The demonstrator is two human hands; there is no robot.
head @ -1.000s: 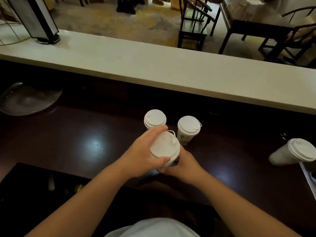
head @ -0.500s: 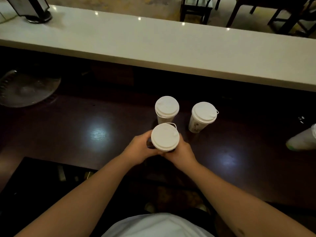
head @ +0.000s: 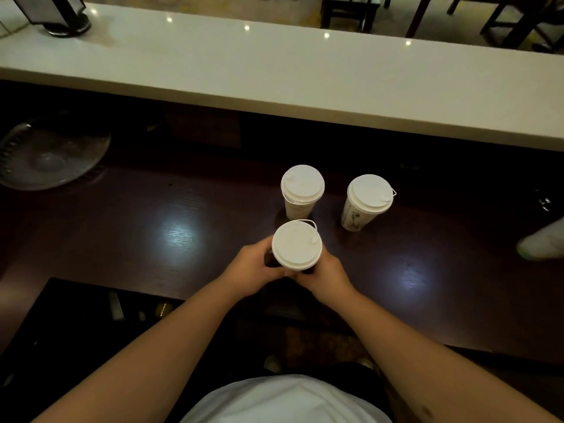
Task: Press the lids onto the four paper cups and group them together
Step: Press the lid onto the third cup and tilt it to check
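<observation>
A paper cup with a white lid stands near the front of the dark wooden counter. My left hand grips its left side and my right hand grips its right side, both below the lid, so the cup's body is hidden. Just behind it stands a second lidded cup. A third lidded cup stands to the right of that one, a little apart. A fourth cup lies on its side at the right edge, cut off by the frame.
A raised white ledge runs across the back of the counter. A clear glass dish sits at far left. A dark stand is on the ledge's left end. A dark tray or opening lies below the counter's front edge.
My left hand came off the top of the lid and went down to the cup's side. The view tilted down and shifted, pushing the fallen cup to the right edge.
</observation>
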